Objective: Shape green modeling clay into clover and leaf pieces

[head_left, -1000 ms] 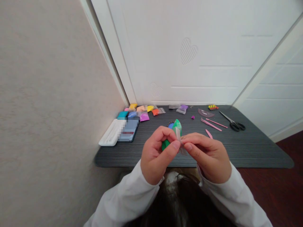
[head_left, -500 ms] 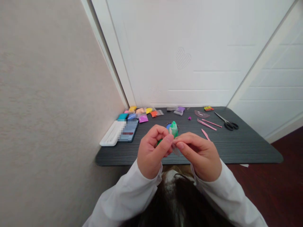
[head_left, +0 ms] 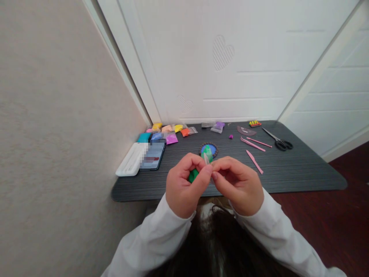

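My left hand [head_left: 184, 186] is closed, with thumb and fingers on a small clear bag of green clay [head_left: 207, 152]. A separate lump of green clay [head_left: 193, 175] shows between its curled fingers and thumb. My right hand [head_left: 240, 186] pinches the near end of the same bag, its fingertips touching those of the left. Just beyond the bag, a blue disc [head_left: 213, 148] with a dark brown bumpy rim lies on the table, partly covered from view. The fingertips hide most of the bag's opening.
On the dark table [head_left: 178, 188], several bagged clays [head_left: 172, 139] lie at back left, near a phone [head_left: 157, 156] and a white case [head_left: 129, 159]. To the right are a pink knife tool [head_left: 254, 161], pink tweezers [head_left: 253, 144], black-handled scissors [head_left: 283, 144] and a purple bit [head_left: 231, 136].
The view has tilted and shifted slightly, showing more of the blue disc and the pink knife tool. Both hands stay on the bag, the right fingertips now closer to the left thumb.
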Tool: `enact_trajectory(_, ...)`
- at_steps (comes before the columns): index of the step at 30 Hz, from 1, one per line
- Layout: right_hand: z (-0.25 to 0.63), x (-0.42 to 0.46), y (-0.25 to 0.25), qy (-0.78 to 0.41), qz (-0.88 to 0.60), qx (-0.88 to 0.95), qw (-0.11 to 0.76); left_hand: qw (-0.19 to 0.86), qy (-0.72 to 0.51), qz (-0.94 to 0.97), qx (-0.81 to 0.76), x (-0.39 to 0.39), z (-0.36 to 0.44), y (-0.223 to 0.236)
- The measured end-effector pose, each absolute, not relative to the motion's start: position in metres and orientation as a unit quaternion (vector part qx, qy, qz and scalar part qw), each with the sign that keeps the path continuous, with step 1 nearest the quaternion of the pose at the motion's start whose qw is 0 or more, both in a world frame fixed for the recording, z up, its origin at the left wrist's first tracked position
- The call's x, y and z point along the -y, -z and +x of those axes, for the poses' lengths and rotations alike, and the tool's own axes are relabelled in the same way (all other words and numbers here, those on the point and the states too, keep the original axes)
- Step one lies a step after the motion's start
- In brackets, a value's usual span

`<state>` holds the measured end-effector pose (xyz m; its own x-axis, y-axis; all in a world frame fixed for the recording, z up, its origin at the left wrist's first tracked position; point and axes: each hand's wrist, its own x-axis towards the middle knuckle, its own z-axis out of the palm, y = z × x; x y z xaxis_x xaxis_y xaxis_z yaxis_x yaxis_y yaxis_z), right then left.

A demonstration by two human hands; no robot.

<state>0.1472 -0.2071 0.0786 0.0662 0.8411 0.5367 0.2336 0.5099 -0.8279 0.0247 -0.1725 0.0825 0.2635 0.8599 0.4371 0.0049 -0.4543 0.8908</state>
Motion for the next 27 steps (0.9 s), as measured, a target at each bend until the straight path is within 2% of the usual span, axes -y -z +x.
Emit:
enact_trajectory(9,0.153,0.198,-0.07,-0.152,-0.492,0.637,0.574,0.158,-0.408,0.831,-0.344,0.163,0.024,-0.088)
enact_trajectory(14,0.163,0.19,-0.068,-0.078,-0.588,0.582,0.556,0.127,-0.411,0.84,-0.331,0.163,0.028,-0.078)
enact_trajectory(17,0.167,0.19,-0.064,-0.076,-0.598,0.579,0.549,0.18,-0.385,0.841,-0.334,0.161,0.027,-0.076)
enact_trajectory(20,0.169,0.191,-0.061,-0.128,-0.519,0.636,0.557,0.281,-0.385,0.804,-0.356,0.156,0.024,-0.075)
enact_trajectory(23,0.17,0.192,-0.058,-0.197,-0.417,0.724,0.514,0.411,-0.399,0.743,-0.348,0.152,0.018,-0.072)
enact_trajectory(27,0.171,0.193,-0.056,-0.224,-0.398,0.766,0.452,0.536,-0.34,0.71,-0.304,0.149,0.013,-0.071)
